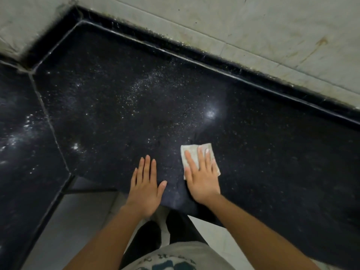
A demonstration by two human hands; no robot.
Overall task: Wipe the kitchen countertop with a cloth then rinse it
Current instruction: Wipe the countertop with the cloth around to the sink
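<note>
A black speckled countertop [263,156] fills the view, with wet glints across its middle. On it near the front edge lies a small folded whitish cloth [191,150]. My right hand [201,175] presses flat on the cloth with straight, spread fingers. To its left, my left hand [147,185] rests flat on the bare counter at the front edge, fingers straight, holding nothing.
A raised black lip [214,70] runs along the counter's back, below a stained light tiled wall [253,30]. A second black slab [23,145] joins at the left along a seam. Light floor tiles [64,230] and my legs show below the front edge.
</note>
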